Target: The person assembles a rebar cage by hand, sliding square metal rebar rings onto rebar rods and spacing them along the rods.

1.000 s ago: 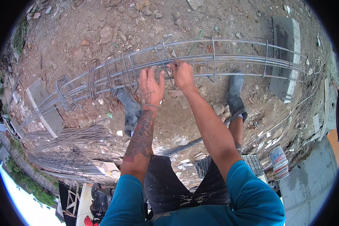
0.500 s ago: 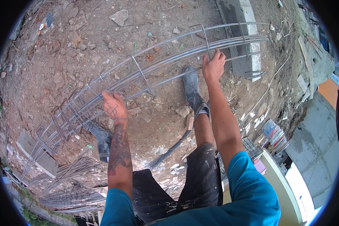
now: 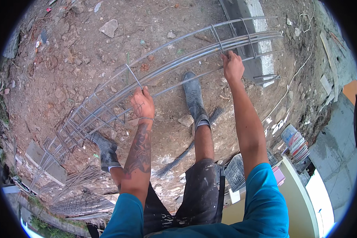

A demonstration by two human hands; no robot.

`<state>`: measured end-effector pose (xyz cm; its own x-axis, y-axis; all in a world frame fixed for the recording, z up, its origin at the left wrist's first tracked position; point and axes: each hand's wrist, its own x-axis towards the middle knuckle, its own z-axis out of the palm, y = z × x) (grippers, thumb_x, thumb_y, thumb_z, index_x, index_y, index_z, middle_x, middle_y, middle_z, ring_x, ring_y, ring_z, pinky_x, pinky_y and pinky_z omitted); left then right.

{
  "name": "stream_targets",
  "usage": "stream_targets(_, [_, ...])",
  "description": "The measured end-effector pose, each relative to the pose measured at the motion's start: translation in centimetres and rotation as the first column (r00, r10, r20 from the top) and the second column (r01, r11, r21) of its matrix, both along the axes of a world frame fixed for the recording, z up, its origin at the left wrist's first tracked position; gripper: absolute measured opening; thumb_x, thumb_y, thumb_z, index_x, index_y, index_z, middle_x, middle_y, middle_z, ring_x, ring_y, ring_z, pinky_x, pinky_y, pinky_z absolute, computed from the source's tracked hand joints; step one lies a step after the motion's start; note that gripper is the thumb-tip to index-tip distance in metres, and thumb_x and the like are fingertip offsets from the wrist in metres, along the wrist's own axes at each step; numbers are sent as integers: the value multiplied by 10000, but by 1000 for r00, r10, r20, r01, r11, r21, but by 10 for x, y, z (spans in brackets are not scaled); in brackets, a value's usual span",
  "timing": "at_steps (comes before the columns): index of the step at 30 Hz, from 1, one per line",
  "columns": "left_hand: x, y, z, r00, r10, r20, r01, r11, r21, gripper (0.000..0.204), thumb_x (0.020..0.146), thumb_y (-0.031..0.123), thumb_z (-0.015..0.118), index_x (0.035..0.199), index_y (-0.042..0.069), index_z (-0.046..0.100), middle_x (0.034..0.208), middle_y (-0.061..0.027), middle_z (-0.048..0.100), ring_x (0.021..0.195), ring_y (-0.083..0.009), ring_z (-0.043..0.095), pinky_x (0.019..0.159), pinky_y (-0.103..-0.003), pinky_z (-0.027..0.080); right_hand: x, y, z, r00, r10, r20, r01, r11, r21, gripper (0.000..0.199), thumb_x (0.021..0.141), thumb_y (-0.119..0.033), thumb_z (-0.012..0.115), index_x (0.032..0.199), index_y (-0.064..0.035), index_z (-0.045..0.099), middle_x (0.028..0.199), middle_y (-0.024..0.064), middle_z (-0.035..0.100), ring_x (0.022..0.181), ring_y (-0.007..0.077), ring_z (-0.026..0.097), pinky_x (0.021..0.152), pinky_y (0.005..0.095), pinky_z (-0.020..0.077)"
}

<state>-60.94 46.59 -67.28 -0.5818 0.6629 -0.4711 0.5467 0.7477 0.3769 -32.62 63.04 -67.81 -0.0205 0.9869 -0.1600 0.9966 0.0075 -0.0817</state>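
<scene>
A long steel rebar cage (image 3: 186, 59) runs across in front of me, with square wire stirrups around its bars. My left hand (image 3: 142, 105) is closed at the lower end of a stirrup (image 3: 134, 76) near the middle of the cage. Farther right, the fingers of my right hand (image 3: 233, 68) pinch the lower corner of another stirrup (image 3: 217, 38), beside the bundled bars. More stirrups (image 3: 69, 129) crowd together at the cage's left end. My fingertips are partly hidden on both hands.
The cage's right end lies over a concrete beam (image 3: 267, 65); a concrete block (image 3: 47, 162) is by its left end. My boots (image 3: 193, 93) stand on rubble-strewn dirt. Loose tie wire (image 3: 176, 160), thin rods (image 3: 77, 180), stacked bags (image 3: 294, 142) and a pale cord (image 3: 291, 81) lie around.
My left hand has moved right along the cage to the middle stirrup and closed on it. My right hand has shifted slightly right. The whole view has shifted a little.
</scene>
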Motion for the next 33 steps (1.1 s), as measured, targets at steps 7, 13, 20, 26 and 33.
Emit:
stream_targets(7, [40, 40, -11, 993, -39, 111, 22, 989, 149, 234, 845, 179, 609, 730, -20, 564, 634, -213, 591, 637, -401, 593, 592, -459, 441, -20, -14, -8, 993, -23, -113, 18, 999, -42, 251, 842, -290, 620, 950, -64, 617, 905, 106, 634, 888, 318, 580, 750, 433, 474])
stream_targets(13, [28, 16, 1, 967, -5, 255, -35, 988, 152, 309, 842, 281, 629, 843, -27, 601, 779, -182, 640, 752, -359, 616, 698, -435, 468, -47, -28, 5, 999, -20, -41, 22, 998, 56, 369, 816, -322, 654, 1068, -59, 596, 1049, 143, 567, 998, 326, 531, 807, 430, 444])
stream_targets(20, [-82, -91, 33, 931, 245, -270, -203, 964, 174, 425, 838, 251, 637, 1120, -42, 515, 1120, -209, 465, 1017, -376, 488, 845, -442, 409, -164, -108, 31, 905, 253, -342, -239, 967, 84, 435, 776, -244, 692, 1135, -61, 529, 1124, 149, 505, 1036, 332, 473, 892, 444, 368])
stream_targets(26, [-122, -107, 4, 863, 429, -267, -395, 902, 173, 324, 846, 241, 607, 986, -41, 530, 1075, -238, 479, 997, -412, 500, 812, -464, 411, -292, -186, 32, 807, 108, -581, -393, 832, -392, 339, 805, -282, 660, 987, -14, 559, 913, 184, 624, 808, 364, 619, 700, 450, 489])
stream_targets(33, [-159, -142, -6, 966, 231, -119, -228, 973, 44, 162, 814, 136, 598, 794, -25, 590, 755, -226, 599, 752, -397, 590, 683, -453, 453, -343, -227, 5, 881, 31, -472, -277, 843, -461, 243, 861, -242, 593, 890, -1, 595, 858, 228, 643, 760, 404, 627, 690, 479, 490])
